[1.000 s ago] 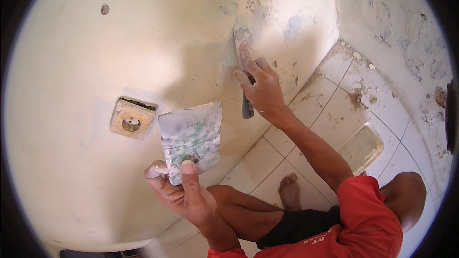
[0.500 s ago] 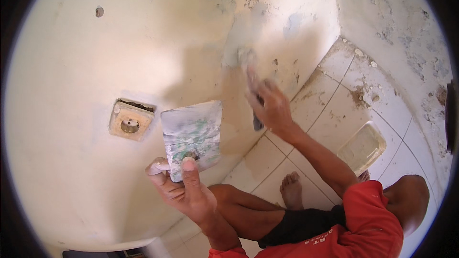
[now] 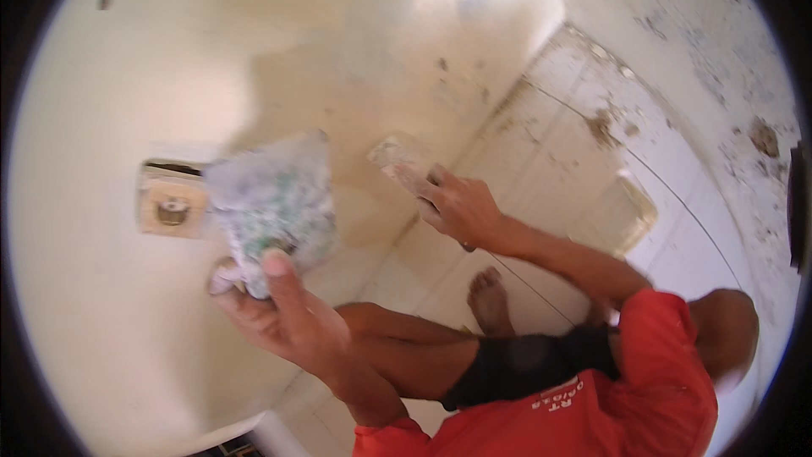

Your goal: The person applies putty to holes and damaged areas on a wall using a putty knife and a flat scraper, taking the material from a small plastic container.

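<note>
My left hand (image 3: pixel 292 313) grips the lower end of a flat plate (image 3: pixel 296 169) smeared with white and green filler, thumb pressed on its face. The plate stands tilted up before the pale wall (image 3: pixel 355 68). To its right, my right hand (image 3: pixel 465 210) is closed round the handle of a putty knife (image 3: pixel 397 156). The knife's broad blade carries whitish filler and points up and left, toward the wall. Whether the blade touches the wall I cannot tell. Motion blurs the picture.
A wall socket (image 3: pixel 173 207) with a dark gap above it is just left of the plate. On the tiled floor (image 3: pixel 550 144) at the right are a shallow pale tray (image 3: pixel 639 216) and scattered dirt. A rough, patched wall (image 3: pixel 702 51) rises beyond.
The putty knife has come down and left from the patched spot on the wall, nearer the plate. The view has shifted, so the socket and tray appear further left.
</note>
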Available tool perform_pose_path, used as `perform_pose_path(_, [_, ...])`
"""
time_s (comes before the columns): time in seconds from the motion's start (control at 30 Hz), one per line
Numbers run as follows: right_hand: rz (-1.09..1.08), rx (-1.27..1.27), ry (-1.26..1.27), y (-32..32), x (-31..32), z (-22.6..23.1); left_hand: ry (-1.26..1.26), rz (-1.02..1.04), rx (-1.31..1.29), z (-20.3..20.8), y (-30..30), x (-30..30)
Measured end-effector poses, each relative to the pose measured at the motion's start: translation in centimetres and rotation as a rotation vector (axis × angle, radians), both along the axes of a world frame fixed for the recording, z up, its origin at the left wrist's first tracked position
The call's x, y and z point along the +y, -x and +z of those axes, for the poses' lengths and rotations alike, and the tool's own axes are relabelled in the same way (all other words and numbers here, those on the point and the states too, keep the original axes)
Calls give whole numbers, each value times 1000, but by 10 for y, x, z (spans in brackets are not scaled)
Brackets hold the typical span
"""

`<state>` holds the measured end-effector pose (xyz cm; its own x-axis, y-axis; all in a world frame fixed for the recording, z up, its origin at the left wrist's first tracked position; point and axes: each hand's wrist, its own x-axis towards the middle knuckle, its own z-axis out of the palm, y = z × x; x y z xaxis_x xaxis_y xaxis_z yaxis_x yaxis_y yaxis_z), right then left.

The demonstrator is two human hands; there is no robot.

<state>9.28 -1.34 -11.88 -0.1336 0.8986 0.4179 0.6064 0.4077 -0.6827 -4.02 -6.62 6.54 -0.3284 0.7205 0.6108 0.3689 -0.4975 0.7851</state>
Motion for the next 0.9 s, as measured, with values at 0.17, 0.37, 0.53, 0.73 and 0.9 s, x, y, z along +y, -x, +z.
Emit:
perform_pose_path(0.17, [522, -286, 95, -125, 34, 5, 262, -231, -398, -48, -16, 16])
perform_pose_path(0.37, [261, -782, 572, -265, -6, 71, 507, -435, -884, -187, -96, 31])
perform_pose_path(0.53, [52, -831, 736, -312, -75, -4, 845, -420, -828, -306, -162, 37])
perform_pose_path(0.73, [137, -918, 531, -335, -115, -54, 1016, -584, -834, -348, -210, 27])
perform_pose_path(0.9, [257, -860, 586, -319, -106, -56, 1019, -573, -901, -371, -212, 24])
